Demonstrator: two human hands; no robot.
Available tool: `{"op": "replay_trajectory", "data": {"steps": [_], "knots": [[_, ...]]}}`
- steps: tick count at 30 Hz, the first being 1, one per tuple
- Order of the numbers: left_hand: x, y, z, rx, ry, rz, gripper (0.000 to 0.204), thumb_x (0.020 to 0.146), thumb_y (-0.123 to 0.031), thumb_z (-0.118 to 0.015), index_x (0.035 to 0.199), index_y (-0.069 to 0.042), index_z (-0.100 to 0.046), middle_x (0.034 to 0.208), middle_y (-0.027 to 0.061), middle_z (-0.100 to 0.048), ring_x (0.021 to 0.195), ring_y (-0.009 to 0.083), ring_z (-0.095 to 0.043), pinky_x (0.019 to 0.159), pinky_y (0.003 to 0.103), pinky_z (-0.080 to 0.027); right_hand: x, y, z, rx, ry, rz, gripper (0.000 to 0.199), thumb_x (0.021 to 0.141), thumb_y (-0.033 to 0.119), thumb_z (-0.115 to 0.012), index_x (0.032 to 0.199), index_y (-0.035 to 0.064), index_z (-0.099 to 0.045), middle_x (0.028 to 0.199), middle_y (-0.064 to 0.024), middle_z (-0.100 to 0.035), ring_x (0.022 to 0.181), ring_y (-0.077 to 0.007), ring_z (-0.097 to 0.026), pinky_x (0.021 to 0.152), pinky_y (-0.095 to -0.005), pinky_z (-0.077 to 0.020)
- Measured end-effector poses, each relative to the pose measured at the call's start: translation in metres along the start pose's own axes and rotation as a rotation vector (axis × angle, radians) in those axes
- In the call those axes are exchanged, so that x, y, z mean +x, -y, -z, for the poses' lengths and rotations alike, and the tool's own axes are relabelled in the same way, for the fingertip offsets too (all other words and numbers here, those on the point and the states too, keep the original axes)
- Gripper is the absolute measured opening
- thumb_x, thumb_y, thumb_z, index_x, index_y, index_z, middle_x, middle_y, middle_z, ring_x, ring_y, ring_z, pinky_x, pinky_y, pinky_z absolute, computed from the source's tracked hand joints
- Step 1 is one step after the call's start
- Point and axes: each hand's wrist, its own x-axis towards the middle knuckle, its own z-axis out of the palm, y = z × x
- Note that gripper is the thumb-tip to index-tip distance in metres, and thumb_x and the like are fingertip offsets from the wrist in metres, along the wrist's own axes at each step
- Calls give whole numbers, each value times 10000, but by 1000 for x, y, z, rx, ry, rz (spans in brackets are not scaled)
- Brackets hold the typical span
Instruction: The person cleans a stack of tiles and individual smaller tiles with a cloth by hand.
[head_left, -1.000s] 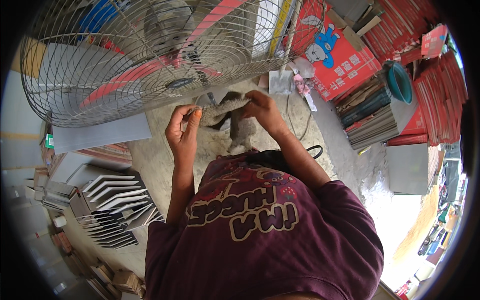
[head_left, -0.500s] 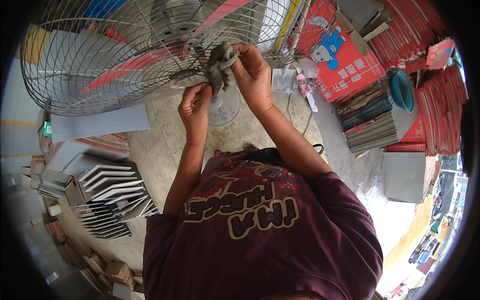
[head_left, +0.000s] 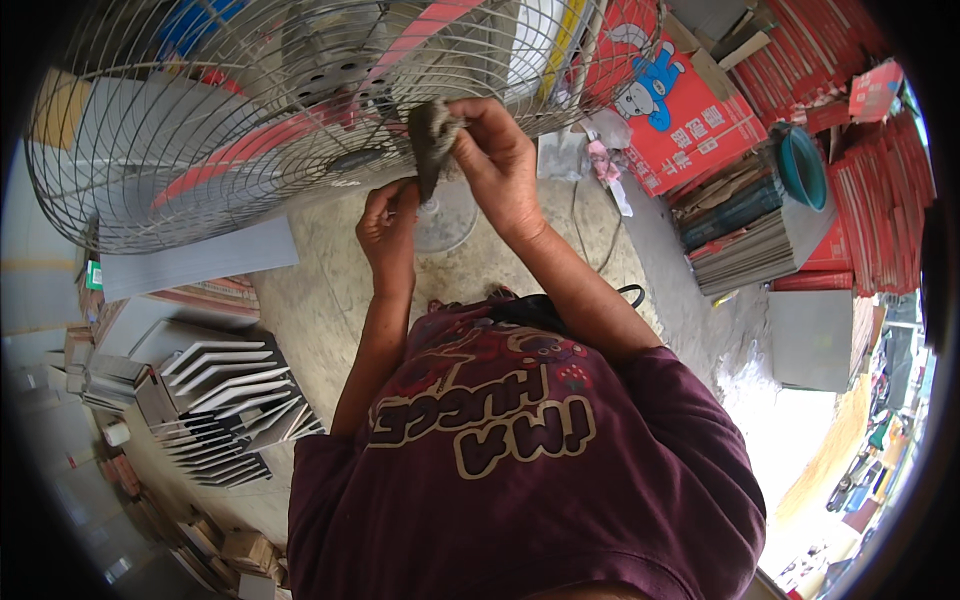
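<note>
Between my hands, in front of the fan guard, hangs a crumpled dark grey rag (head_left: pixel 429 150), narrowing to a point at its lower end. My right hand (head_left: pixel 497 165) pinches its upper right side between thumb and fingers. Lower and to the left, my left hand (head_left: pixel 388 228) has its fingers curled and closed at the rag's lower edge; its fingertips are partly hidden. Right behind the rag stands a large fan with a wire guard (head_left: pixel 290 185) and red blades (head_left: pixel 240 150). Its round grey base (head_left: pixel 445 230) shows below the rag.
A red printed carton (head_left: pixel 680 130) and stacked red cardboard (head_left: pixel 880 220) stand to the right, with a teal basin (head_left: pixel 802 168) on flat sheets. White-edged folded boards (head_left: pixel 225 380) lie at left on the concrete floor (head_left: pixel 320 300). A dark cable (head_left: pixel 605 245) runs on the floor.
The rag has shifted slightly down and left and now hangs narrower, with a smoother tip. My right hand moved a little downward with it; my left hand stays close by.
</note>
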Motion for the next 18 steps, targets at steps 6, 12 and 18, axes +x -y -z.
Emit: {"op": "replay_trajectory", "data": {"steps": [6,12,18], "knots": [[4,-17,-10,-13,-22,44,166,826,-146,-676,950,-38,-654,859,-7,-639,731,57,-540,605,224,-421,8,-14,9,84,-47,-42,147,896,35,-548,1042,19,-534,945,7,-594,861,-44,-535,751,-198,-441],[2,-12,-21,-21,28,53,174,822,-155,-683,933,-26,-650,827,-4,-626,696,57,-518,590,222,-411,6,-17,30,185,-190,-89,145,895,59,-558,1037,29,-547,932,5,-602,837,-62,-551,738,-221,-461],[11,-34,-43,-49,92,-23,138,832,-136,-668,909,-24,-645,819,-2,-615,703,59,-515,593,223,-416,19,15,39,157,-229,-5,143,888,45,-551,1029,28,-540,919,6,-599,810,-51,-545,698,-206,-454]]}}
